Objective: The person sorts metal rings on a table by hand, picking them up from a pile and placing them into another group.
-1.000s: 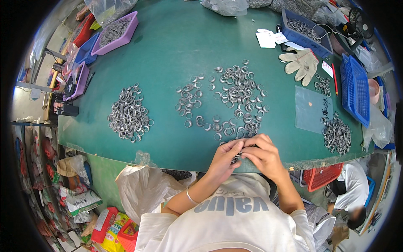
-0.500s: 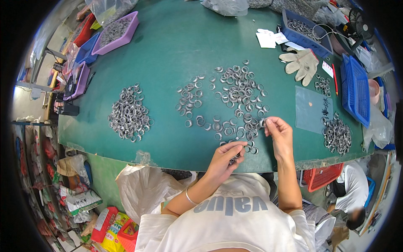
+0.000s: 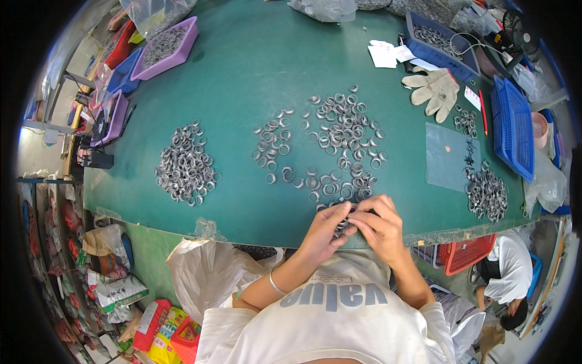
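Note:
Several small grey metal rings (image 3: 341,227) lie in my left hand (image 3: 324,233), whose fingers curl round them at the table's near edge. My right hand (image 3: 381,227) is closed in a pinch against the left fingertips, with a metal ring mostly hidden between its fingers. Just beyond both hands spreads a large loose heap of like rings (image 3: 345,127). A smaller scatter of rings (image 3: 271,145) lies left of that heap. Farther left is a dense pile of rings (image 3: 185,164), and another pile of rings (image 3: 487,197) sits at the right.
The green table (image 3: 236,67) bears a purple tray of rings (image 3: 187,45) at far left and a blue bin (image 3: 445,57) at far right. A work glove (image 3: 433,94), a clear plastic sheet (image 3: 445,158) and a blue basket (image 3: 512,130) are on the right. A person (image 3: 512,267) bends down at lower right.
My right hand has moved left and nearer, from the heap's edge with a ring in its fingertips, to meet my left hand. The left hand has barely moved.

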Tool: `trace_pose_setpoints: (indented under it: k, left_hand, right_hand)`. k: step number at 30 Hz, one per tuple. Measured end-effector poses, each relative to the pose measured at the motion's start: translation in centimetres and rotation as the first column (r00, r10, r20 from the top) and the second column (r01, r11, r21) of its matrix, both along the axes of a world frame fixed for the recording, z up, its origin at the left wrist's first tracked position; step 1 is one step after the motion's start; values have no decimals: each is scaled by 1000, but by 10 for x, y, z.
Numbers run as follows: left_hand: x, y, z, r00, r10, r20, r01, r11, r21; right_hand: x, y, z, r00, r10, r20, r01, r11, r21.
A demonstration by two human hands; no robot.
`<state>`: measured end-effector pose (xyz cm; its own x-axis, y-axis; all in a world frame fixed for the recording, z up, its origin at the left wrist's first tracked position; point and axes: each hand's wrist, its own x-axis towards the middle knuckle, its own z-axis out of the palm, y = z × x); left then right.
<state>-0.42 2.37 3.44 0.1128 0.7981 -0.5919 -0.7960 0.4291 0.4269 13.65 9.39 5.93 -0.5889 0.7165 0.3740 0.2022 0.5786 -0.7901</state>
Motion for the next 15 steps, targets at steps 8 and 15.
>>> trace_pose_setpoints:
  k: [8,15]
  left_hand:
    - [-4,-2,3,998,33,48,-35,998,46]
    - [-1,-6,-5,991,133,26,-133,991,-13]
  right_hand:
    - [1,72,-31,890,-426,164,389,895,217]
    - [-10,75,-38,777,-470,419,275,852,446]
